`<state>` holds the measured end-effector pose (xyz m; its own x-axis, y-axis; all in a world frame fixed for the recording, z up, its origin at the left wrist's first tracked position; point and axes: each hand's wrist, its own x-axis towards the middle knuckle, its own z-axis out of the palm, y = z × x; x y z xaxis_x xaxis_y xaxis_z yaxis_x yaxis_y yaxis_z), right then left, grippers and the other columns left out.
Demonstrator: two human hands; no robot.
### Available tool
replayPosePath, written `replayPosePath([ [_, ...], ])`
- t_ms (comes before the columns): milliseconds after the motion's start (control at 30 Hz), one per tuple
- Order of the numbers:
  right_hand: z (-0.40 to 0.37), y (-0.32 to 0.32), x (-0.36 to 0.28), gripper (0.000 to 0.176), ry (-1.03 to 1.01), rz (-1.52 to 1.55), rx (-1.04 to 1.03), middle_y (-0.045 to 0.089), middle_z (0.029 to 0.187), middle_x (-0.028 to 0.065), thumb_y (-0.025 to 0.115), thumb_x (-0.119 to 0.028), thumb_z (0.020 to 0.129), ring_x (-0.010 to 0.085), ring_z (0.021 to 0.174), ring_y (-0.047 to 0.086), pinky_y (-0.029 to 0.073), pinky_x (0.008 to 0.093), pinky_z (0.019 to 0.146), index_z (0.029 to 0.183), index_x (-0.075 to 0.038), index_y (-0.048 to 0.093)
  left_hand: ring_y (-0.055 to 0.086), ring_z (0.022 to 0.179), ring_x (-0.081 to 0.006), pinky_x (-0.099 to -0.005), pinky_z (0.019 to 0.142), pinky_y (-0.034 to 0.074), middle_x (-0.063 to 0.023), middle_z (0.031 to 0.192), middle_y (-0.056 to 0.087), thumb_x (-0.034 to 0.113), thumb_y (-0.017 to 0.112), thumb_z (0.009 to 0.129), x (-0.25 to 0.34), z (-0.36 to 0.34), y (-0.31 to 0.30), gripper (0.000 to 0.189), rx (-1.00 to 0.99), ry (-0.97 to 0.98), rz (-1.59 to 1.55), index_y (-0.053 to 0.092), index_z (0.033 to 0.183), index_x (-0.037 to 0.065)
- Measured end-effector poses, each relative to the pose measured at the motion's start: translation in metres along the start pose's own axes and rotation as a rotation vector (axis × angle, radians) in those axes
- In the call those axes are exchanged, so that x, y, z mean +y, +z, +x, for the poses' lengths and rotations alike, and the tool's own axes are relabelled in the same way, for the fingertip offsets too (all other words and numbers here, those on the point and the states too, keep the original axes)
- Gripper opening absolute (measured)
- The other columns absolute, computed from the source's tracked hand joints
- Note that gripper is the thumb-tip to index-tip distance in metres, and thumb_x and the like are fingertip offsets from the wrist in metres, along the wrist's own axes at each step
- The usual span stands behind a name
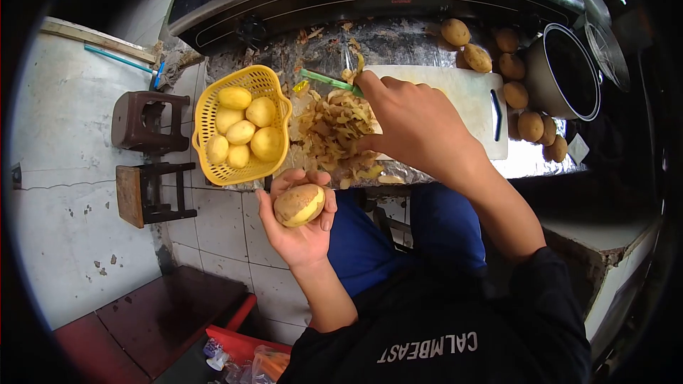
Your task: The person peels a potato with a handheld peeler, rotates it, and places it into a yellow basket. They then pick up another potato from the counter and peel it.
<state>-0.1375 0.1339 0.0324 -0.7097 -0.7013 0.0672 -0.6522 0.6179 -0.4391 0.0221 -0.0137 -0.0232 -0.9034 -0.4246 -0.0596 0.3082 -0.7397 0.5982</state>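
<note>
My left hand (pixel 297 224) is closed around a potato (pixel 299 205), held in front of the counter's edge. One strip of its brown skin is gone, and pale yellow flesh shows there. Over the cutting board (pixel 469 110), my right hand (pixel 413 117) grips a green peeler (pixel 327 80), whose far end points left; the hand hides part of it. Below the peeler lies a heap of potato peelings (pixel 334 128). To the left, a yellow plastic basket (pixel 201 139) holds several peeled potatoes (pixel 242 131).
Several unpeeled potatoes (pixel 531 126) lie right of the board, beside a metal pot (pixel 551 75). A black stove (pixel 377 0) spans the counter's back. Two stools (pixel 135 195) stand on the tiled floor at left. A red container (pixel 245 345) with plastic bags is at lower left.
</note>
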Motion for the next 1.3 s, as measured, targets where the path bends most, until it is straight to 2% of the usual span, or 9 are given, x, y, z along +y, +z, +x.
replayPosePath([
  [200,0.001,-0.002,-0.017,0.036,0.026,0.155,0.149,0.065,0.074,0.0211,0.070,-0.021,0.084,0.0390,0.070,0.067,0.051,0.0451,0.060,0.102,0.003,0.051,0.059,0.091,-0.0316,-0.0376,0.073,0.051,-0.0219,0.110,0.062,0.039,0.037,0.100,0.004,0.000,0.007,0.049,0.056,-0.021,-0.095,0.054,0.120,-0.002],
  [300,-0.022,0.009,-0.029,0.044,0.090,0.704,-0.039,0.062,0.065,0.0211,0.075,-0.031,0.082,0.0357,0.061,0.066,0.050,0.0398,0.056,0.104,0.004,0.060,0.058,0.108,-0.0309,-0.0410,0.093,0.048,-0.0186,0.118,0.061,0.036,0.038,0.099,-0.005,0.004,0.011,0.047,0.081,0.075,-0.195,0.051,0.126,0.000],
  [533,-0.048,0.035,-0.054,0.056,0.057,0.755,0.079,0.062,0.092,0.0213,0.082,-0.029,0.072,0.0363,0.084,0.065,0.052,0.0404,0.072,0.110,0.005,0.058,0.052,0.122,-0.0273,-0.0429,0.103,0.041,-0.0147,0.135,0.053,0.037,0.035,0.096,-0.028,-0.001,0.033,0.055,0.145,0.118,-0.067,0.044,0.139,0.004],
  [667,-0.048,0.019,-0.036,0.060,-0.092,0.693,0.053,0.059,0.112,0.0198,0.079,-0.013,0.068,0.0366,0.101,0.061,0.051,0.0394,0.086,0.121,0.003,0.055,0.045,0.132,-0.0248,-0.0410,0.102,0.043,-0.0140,0.146,0.044,0.039,0.032,0.096,-0.005,-0.012,0.021,0.062,-0.080,-0.130,-0.076,0.036,0.145,0.001],
  [733,-0.047,0.021,-0.031,0.058,-0.341,0.647,0.055,0.060,0.111,0.0183,0.078,-0.008,0.069,0.0368,0.101,0.061,0.051,0.0401,0.086,0.121,0.001,0.054,0.054,0.121,-0.0232,-0.0409,0.094,0.049,-0.0136,0.135,0.053,0.039,0.032,0.097,-0.008,-0.011,0.020,0.059,0.021,-0.193,-0.049,0.044,0.139,0.000],
  [800,-0.051,0.010,-0.033,0.046,-0.375,0.677,0.022,0.060,0.111,0.0185,0.074,-0.012,0.079,0.0372,0.100,0.062,0.051,0.0425,0.082,0.119,0.000,0.055,0.064,0.097,-0.0203,-0.0342,0.070,0.054,-0.0115,0.113,0.064,0.041,0.032,0.098,-0.017,-0.011,0.018,0.053,0.291,-0.187,0.057,0.053,0.126,0.001],
  [833,-0.057,0.002,-0.033,0.040,-0.279,0.670,-0.028,0.060,0.110,0.0189,0.071,-0.016,0.083,0.0374,0.097,0.063,0.052,0.0431,0.078,0.117,0.000,0.056,0.063,0.073,-0.0166,-0.0271,0.048,0.045,-0.0088,0.093,0.066,0.042,0.033,0.097,-0.011,-0.011,0.017,0.050,0.074,-0.229,-0.077,0.058,0.114,0.003],
  [1033,-0.088,-0.008,-0.033,0.023,-0.380,0.213,0.079,0.055,0.060,0.0062,0.061,-0.030,0.094,0.0283,0.044,0.056,0.046,0.0373,0.041,0.094,-0.007,0.058,0.056,0.056,-0.0157,-0.0227,0.039,0.035,-0.0176,0.092,0.065,0.043,0.029,0.097,0.002,-0.014,0.037,0.057,0.161,-0.168,0.140,0.056,0.118,-0.003],
  [1300,-0.090,-0.006,-0.049,0.027,-0.406,0.051,0.005,0.059,0.062,0.0063,0.058,-0.031,0.095,0.0274,0.045,0.057,0.046,0.0374,0.041,0.085,-0.007,0.052,0.057,0.054,-0.0226,-0.0287,0.050,0.046,-0.0218,0.088,0.065,0.042,0.028,0.093,-0.002,-0.021,0.053,0.062,0.251,-0.085,0.192,0.060,0.110,-0.008],
])
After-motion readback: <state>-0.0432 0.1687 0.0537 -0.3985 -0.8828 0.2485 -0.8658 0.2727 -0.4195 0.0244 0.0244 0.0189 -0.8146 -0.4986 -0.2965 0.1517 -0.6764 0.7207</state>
